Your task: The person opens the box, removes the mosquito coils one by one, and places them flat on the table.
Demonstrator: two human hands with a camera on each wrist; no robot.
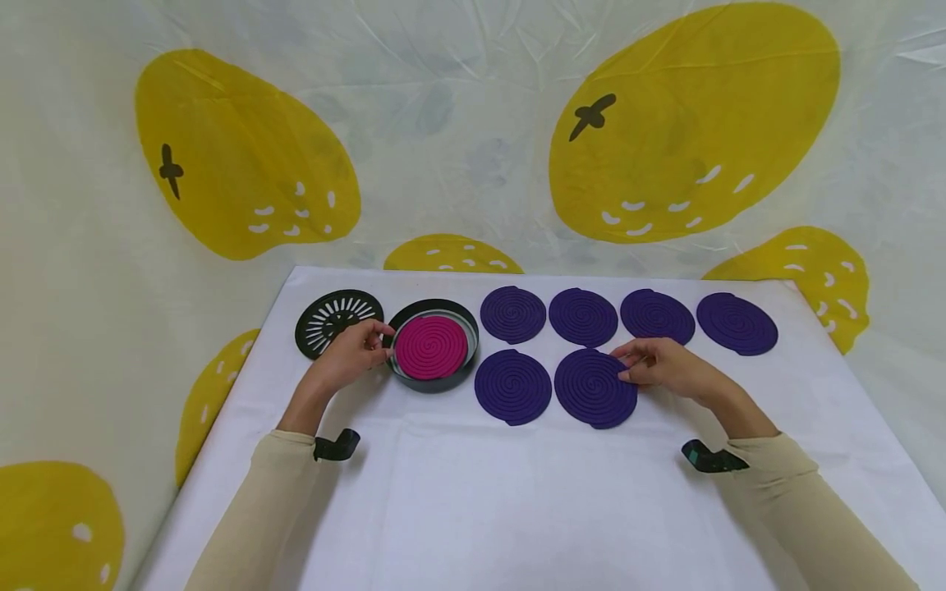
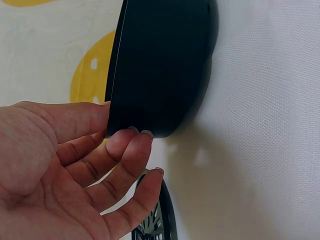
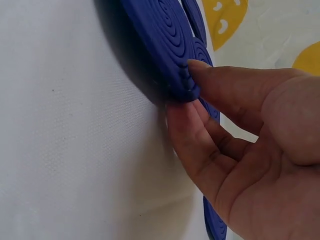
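A pink spiral mosquito coil (image 1: pixel 431 348) lies in a dark round tin (image 1: pixel 438 383) at the back left of the table. My left hand (image 1: pixel 356 355) pinches the tin's left rim, thumb on the edge and fingertips against the side wall (image 2: pixel 160 65). Under the left wrist lies part of a slotted black lid (image 1: pixel 306 335), left of the tin. With thumb and fingers, my right hand (image 1: pixel 668 371) pinches the right edge of a purple mosquito coil (image 1: pixel 594 390). In the right wrist view that edge (image 3: pixel 175 75) is raised off the cloth, with shadow beneath.
Beside the held coil lies another purple coil (image 1: pixel 512 387). Several more form a back row, from one near the tin (image 1: pixel 513 314) to one at the far right (image 1: pixel 737 323). A white cloth (image 1: pixel 517 501) covers the table; a patterned curtain (image 1: pixel 458 123) hangs behind.
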